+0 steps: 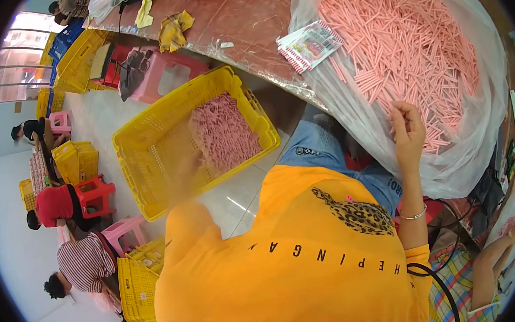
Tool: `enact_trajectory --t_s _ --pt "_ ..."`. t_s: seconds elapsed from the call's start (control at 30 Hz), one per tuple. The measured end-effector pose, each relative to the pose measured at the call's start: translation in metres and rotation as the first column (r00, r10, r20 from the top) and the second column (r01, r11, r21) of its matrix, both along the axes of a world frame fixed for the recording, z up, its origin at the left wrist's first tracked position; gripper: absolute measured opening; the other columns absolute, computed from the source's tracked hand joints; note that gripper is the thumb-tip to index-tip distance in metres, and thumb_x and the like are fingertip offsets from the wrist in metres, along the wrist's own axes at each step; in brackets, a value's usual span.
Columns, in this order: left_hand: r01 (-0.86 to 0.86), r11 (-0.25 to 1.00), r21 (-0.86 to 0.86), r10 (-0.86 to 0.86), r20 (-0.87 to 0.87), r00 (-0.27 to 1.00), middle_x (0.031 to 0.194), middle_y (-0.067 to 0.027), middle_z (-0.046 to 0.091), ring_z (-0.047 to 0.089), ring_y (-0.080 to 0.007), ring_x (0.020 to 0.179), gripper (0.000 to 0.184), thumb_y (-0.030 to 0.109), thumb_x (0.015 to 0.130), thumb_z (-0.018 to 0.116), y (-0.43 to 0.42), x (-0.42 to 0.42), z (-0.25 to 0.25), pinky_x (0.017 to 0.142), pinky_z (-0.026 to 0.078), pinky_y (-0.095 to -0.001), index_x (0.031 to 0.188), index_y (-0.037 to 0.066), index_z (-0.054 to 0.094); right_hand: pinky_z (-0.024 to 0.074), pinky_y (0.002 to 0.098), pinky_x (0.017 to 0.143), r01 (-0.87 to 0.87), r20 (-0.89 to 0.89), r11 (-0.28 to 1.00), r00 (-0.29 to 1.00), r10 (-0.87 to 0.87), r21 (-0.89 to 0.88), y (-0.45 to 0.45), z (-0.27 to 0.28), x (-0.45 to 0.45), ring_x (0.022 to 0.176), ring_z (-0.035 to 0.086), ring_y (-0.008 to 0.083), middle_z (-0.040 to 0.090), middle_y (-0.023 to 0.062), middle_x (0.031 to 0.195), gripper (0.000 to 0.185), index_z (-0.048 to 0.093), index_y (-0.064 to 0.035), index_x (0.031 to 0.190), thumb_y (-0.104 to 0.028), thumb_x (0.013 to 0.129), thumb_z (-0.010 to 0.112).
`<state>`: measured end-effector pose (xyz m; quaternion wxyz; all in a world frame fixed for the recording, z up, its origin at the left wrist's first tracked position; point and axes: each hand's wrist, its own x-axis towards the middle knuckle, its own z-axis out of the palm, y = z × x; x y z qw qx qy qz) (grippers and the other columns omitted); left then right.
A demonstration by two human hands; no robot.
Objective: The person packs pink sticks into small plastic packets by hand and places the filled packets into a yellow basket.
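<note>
My right hand (407, 124), with a bracelet on its wrist, is at the near edge of a clear plastic bag (452, 176) full of pink sticks (406, 46). Its fingers are curled close together; what they hold, if anything, is too small to tell. Over the near left part of a yellow crate (144, 182) my left hand (188, 166) is smeared by motion, its fingers unreadable. A block of pink pieces (225, 133) lies in the crate's right part. Printed packets (310, 46) rest where the bag meets the reddish table (246, 16).
Yellow cloths (176, 31) lie on the table's left part. A pink stool (169, 77) stands behind the crate. More yellow crates (140, 297) and several people sit at the left. At the lower right is another person's arm (490, 270).
</note>
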<state>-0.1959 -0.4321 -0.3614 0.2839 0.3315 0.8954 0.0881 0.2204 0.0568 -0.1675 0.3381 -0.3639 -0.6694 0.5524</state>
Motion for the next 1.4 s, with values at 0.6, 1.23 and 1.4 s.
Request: enact_trajectory --t_s 0.6,1.23,1.4 --pt "0.192 0.973 -0.131 -0.197 -0.030 0.980 0.094 -0.0132 0.070 0.066 -0.0295 0.085 0.024 0.024 0.089 0.054 -0.054 -0.005 -0.068 0.077 0.050 -0.0419 0.100 0.008 0.068 0.0330 0.0163 0.055 0.003 0.009 1.000 1.000 -0.003 0.018 -0.001 -0.001 0.001 0.066 0.045 0.0013 0.060 -0.0021 0.086 0.018 0.063 -0.0040 0.113 -0.013 0.098 0.060" --pt "0.297 0.930 -0.215 -0.295 0.043 0.955 0.091 -0.0113 0.069 0.068 -0.0321 0.084 0.018 0.007 0.086 0.059 -0.045 -0.022 -0.078 0.074 0.053 -0.0433 0.103 0.012 0.062 0.0302 0.0152 0.055 0.005 0.044 0.999 0.999 -0.007 0.047 -0.003 -0.005 0.003 0.064 0.042 -0.0003 0.060 -0.0035 0.085 0.021 0.063 -0.0054 0.115 -0.017 0.099 0.057" --pt "0.477 0.852 -0.215 -0.487 0.008 0.873 0.091 -0.0122 0.067 0.067 -0.0350 0.085 0.020 0.008 0.085 0.060 -0.048 -0.026 -0.090 0.073 0.052 -0.0448 0.104 0.013 0.061 0.0293 0.0148 0.055 0.009 0.085 0.997 0.996 -0.016 0.080 0.000 -0.006 0.007 0.065 0.042 -0.0007 0.061 -0.0036 0.086 0.025 0.062 -0.0057 0.118 -0.020 0.099 0.056"
